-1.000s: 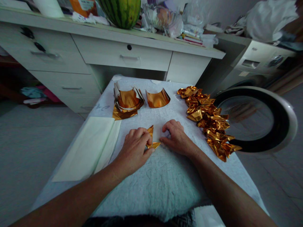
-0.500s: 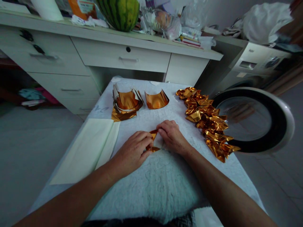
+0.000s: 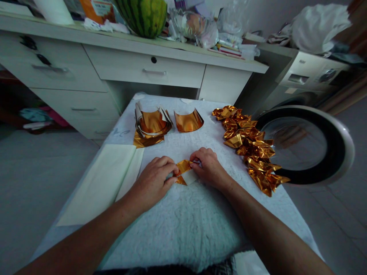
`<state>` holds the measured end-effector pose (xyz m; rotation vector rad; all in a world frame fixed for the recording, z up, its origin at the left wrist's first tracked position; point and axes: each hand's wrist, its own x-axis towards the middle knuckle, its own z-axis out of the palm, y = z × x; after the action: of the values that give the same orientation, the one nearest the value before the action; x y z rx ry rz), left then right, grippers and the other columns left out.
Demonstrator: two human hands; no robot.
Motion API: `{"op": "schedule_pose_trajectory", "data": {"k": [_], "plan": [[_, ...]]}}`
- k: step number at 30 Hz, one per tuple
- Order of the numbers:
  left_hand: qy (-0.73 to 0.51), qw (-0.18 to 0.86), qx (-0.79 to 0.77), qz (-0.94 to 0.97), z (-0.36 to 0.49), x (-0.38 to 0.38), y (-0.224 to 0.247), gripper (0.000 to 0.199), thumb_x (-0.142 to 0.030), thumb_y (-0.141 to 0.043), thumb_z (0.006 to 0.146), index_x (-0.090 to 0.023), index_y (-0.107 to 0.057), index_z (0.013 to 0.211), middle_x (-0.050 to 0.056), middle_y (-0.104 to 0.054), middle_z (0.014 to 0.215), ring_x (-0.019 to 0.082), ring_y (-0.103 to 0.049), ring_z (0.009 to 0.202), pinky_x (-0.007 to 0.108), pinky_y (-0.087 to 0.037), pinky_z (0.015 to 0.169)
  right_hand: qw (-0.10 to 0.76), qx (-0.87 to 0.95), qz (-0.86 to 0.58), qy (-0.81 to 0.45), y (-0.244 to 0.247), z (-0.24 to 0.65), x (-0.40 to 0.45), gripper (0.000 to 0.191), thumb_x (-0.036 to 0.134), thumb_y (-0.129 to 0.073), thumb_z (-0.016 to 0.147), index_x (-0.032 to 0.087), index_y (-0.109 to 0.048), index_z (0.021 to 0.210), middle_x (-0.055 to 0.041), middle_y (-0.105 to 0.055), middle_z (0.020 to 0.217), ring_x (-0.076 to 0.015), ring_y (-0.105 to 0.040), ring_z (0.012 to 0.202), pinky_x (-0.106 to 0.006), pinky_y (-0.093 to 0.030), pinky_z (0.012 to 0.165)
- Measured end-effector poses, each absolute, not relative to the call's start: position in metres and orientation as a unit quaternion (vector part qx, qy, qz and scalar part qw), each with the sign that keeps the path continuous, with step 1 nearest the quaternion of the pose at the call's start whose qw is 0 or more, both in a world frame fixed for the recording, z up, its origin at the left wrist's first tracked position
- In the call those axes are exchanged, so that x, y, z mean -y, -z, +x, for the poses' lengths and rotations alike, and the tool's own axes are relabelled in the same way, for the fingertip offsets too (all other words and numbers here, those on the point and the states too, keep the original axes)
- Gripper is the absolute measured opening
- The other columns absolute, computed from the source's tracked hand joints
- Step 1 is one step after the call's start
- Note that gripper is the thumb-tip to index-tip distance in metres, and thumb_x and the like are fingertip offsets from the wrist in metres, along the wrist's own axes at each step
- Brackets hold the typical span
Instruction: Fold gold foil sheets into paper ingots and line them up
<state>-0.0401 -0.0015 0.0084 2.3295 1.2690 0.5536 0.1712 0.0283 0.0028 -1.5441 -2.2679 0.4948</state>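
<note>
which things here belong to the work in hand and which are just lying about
Seem part of the work:
gold piece between the left hand and right hand
stack of curved gold sheets
single curved gold sheet
row of gold pieces
pale sheets, perhaps

Seem just lying about:
watermelon
orange pouch
white roll
white bag

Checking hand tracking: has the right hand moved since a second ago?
Yes. Against the lone curved gold sheet, the right hand has shifted slightly left, now touching the folded gold piece.
</note>
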Motion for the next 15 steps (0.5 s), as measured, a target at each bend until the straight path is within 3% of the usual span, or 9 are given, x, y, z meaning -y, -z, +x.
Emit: {"op": "schedule_pose_trajectory", "data": {"k": [4, 11, 15], "plan": [[-0.195, 0.210, -0.445, 0.848, -0.0356, 0.0036, -0.0089, 0.017, -0.008, -0.057, 0.085, -0.020, -0.067, 0.093, 0.005, -0.063, 0.101, 0.022, -0.058, 0.096, 0.039, -0.049, 0.088, 0.175, 0.800, -0.548, -0.170, -0.0053, 0.1705, -0.0261, 0.004, 0.015, -0.064, 0.083, 0.018, -0.065, 0.086, -0.0059, -0.060, 0.092, -0.0214, -0.049, 0.091, -0.033, -0.036, 0.082], [-0.206, 0.139, -0.439, 0.863, -0.0400, 0.0006, -0.0039, 0.018, -0.009, -0.054, 0.089, -0.018, -0.068, 0.096, 0.007, -0.063, 0.103, 0.023, -0.057, 0.096, 0.041, -0.049, 0.086, 0.232, 0.780, -0.519, -0.260, -0.0080, 0.1708, -0.0217, 0.013, 0.007, -0.059, 0.080, 0.019, -0.054, 0.081, 0.0050, -0.053, 0.066, -0.0119, -0.046, 0.062, -0.025, -0.033, 0.064], [-0.192, 0.095, -0.443, 0.870, -0.0418, -0.0021, -0.0032, 0.017, -0.010, -0.054, 0.090, -0.018, -0.069, 0.092, 0.006, -0.063, 0.097, 0.024, -0.056, 0.092, 0.040, -0.049, 0.082, 0.231, 0.803, -0.487, -0.255, -0.0078, 0.1718, -0.0200, 0.015, 0.005, -0.054, 0.078, 0.019, -0.053, 0.073, 0.0052, -0.049, 0.063, -0.0106, -0.043, 0.060, -0.023, -0.031, 0.061]]}}
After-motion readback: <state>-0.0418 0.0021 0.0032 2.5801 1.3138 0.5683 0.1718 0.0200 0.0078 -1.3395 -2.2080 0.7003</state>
